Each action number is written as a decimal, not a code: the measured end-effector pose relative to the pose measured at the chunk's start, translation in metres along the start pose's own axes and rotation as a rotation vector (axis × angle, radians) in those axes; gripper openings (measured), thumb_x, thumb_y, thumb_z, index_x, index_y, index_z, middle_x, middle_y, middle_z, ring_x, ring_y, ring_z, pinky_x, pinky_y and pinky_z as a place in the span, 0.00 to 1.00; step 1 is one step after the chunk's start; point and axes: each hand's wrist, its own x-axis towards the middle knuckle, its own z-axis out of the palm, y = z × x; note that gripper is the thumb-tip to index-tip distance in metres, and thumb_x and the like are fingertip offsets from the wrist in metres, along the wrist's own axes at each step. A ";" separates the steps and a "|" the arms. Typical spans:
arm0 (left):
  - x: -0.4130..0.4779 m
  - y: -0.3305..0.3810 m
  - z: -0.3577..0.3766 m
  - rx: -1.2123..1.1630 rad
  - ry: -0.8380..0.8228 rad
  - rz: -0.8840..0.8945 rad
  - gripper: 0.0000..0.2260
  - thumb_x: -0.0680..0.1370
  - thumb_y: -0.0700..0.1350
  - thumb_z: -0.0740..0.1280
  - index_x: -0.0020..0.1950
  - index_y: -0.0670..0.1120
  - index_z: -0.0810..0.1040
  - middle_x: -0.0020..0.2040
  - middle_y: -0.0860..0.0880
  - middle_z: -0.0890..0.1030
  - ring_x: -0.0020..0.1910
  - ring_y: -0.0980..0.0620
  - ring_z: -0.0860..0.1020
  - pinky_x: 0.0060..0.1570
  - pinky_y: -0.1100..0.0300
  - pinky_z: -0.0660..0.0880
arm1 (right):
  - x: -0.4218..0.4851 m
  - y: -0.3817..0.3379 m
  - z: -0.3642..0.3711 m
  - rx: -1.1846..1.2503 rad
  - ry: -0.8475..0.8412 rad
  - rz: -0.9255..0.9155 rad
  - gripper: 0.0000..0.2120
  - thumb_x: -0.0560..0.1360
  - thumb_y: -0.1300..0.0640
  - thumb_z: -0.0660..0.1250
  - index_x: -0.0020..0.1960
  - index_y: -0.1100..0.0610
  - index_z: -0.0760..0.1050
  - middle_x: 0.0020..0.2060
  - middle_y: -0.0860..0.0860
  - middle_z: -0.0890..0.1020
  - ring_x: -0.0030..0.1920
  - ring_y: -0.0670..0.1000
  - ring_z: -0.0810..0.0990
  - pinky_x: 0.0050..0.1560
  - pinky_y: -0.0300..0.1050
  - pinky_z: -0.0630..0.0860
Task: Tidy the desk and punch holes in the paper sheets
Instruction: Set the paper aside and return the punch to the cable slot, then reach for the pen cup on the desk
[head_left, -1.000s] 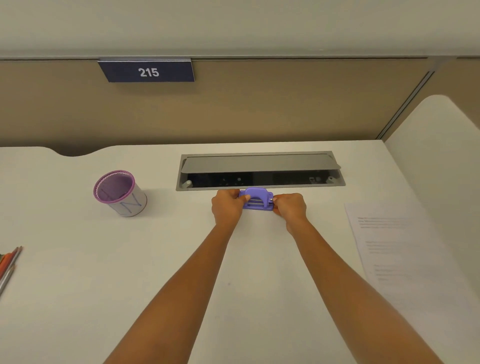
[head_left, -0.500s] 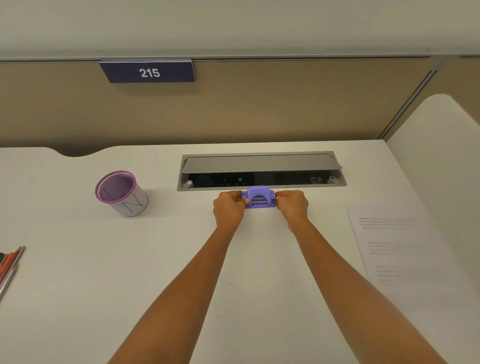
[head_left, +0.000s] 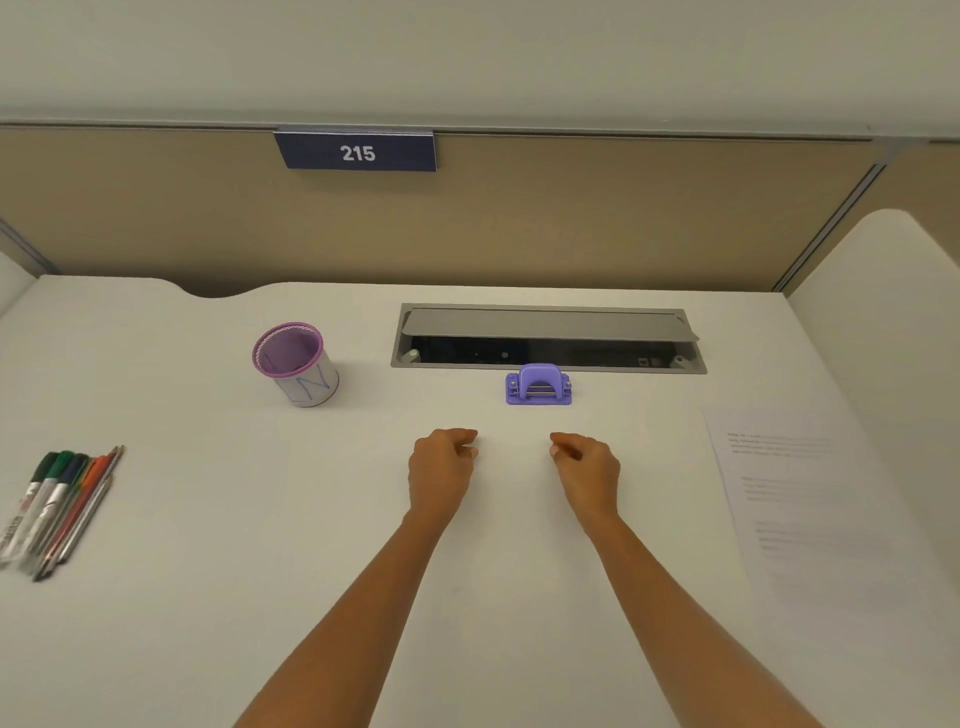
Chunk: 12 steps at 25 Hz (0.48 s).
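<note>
A small purple hole punch (head_left: 538, 387) stands on the white desk (head_left: 260, 519), just in front of the grey cable box. My left hand (head_left: 441, 470) and my right hand (head_left: 587, 470) hover side by side a little nearer to me than the punch. Neither touches it; their fingers are loosely curled and hold nothing. A printed paper sheet (head_left: 810, 493) lies flat at the right side of the desk, apart from both hands.
A purple-rimmed pen cup (head_left: 296, 364) stands at the left of the cable box (head_left: 545, 325), whose lid is open. Several markers and pencils (head_left: 57, 504) lie in a bunch at the far left. A beige partition with a "215" sign rises behind the desk.
Both hands let go of the hole punch and drew back toward me. The punch stays in front of the cable box. The camera view rose and widened, showing more of the pens.
</note>
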 end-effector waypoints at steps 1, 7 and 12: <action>-0.013 -0.009 -0.004 0.005 0.004 0.019 0.14 0.77 0.39 0.64 0.60 0.48 0.81 0.58 0.49 0.83 0.56 0.49 0.81 0.56 0.61 0.73 | -0.014 0.003 0.004 -0.012 -0.028 -0.033 0.11 0.76 0.64 0.66 0.57 0.61 0.82 0.56 0.56 0.84 0.57 0.53 0.81 0.59 0.35 0.71; -0.082 -0.056 -0.020 0.102 0.013 0.107 0.15 0.78 0.39 0.61 0.60 0.51 0.81 0.57 0.52 0.83 0.57 0.51 0.79 0.55 0.60 0.75 | -0.085 0.015 0.025 -0.119 -0.139 -0.212 0.10 0.76 0.65 0.65 0.55 0.61 0.83 0.52 0.54 0.84 0.55 0.52 0.81 0.56 0.35 0.73; -0.117 -0.083 -0.020 0.199 -0.013 0.177 0.13 0.78 0.45 0.63 0.61 0.54 0.79 0.58 0.56 0.81 0.60 0.55 0.76 0.53 0.65 0.70 | -0.110 0.023 0.033 -0.322 -0.222 -0.354 0.12 0.78 0.63 0.63 0.57 0.59 0.82 0.53 0.51 0.82 0.56 0.51 0.77 0.55 0.38 0.72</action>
